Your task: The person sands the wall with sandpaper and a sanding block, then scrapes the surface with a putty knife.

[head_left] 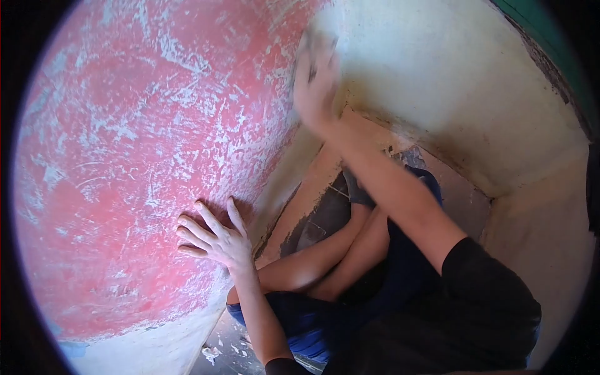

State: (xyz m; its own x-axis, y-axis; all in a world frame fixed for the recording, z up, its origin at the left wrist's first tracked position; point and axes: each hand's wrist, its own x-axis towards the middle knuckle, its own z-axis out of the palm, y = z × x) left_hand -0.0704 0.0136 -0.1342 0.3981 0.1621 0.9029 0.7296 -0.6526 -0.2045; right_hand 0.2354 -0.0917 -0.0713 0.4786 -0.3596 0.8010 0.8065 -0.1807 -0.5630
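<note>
My left hand (219, 240) lies flat with fingers spread on the pink wall (125, 206), holding nothing. Much of the wall's pink paint is worn away in pale scratches and patches. Higher up, near the corner where the pink wall meets a cream wall (425, 69), my right hand (317, 87) is blurred by motion. Its fingers seem closed on a thin greyish piece against the wall; its exact kind is too smeared to make out.
My crossed legs (331, 256) are on the dark tiled floor (328, 209), close to the wall. Pale flakes (211, 354) lie on the floor at the bottom. The cream wall closes in the right side, with a green edge (550, 31) at the top right.
</note>
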